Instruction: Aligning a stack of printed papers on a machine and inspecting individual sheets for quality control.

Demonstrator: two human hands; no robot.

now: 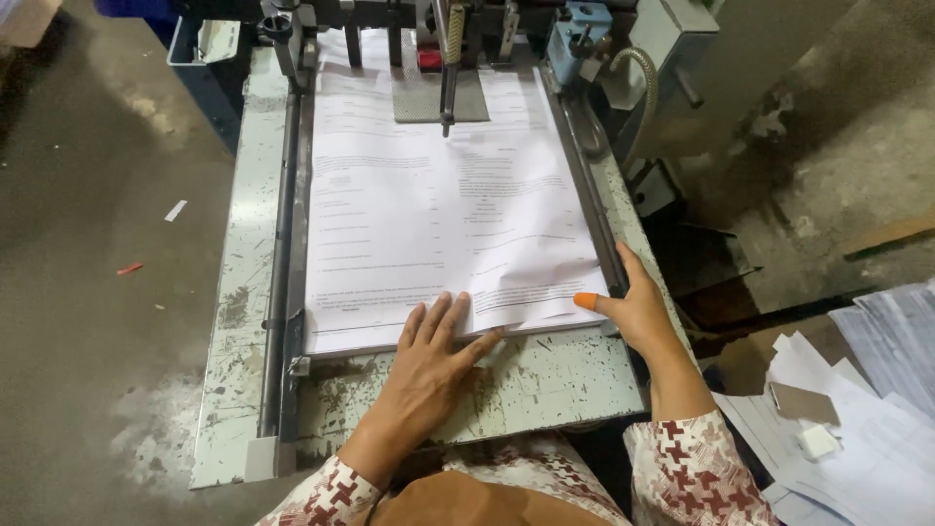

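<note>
A thick stack of printed white paper sheets (438,205) lies on a worn, paint-chipped metal machine table (526,385). My left hand (433,356) rests flat with fingers spread on the stack's near edge. My right hand (638,307) is at the stack's near right corner, against the right side rail (584,185); its thumb wears an orange rubber tip (584,300) that presses the slightly lifted top sheet. Neither hand grips anything.
A dark metal rail (282,244) runs along the stack's left side. Machine clamps and a hanging rod (448,78) stand at the far end, above a grey pad (438,97). Loose paper piles (857,419) lie at the lower right. Bare concrete floor (97,244) lies left.
</note>
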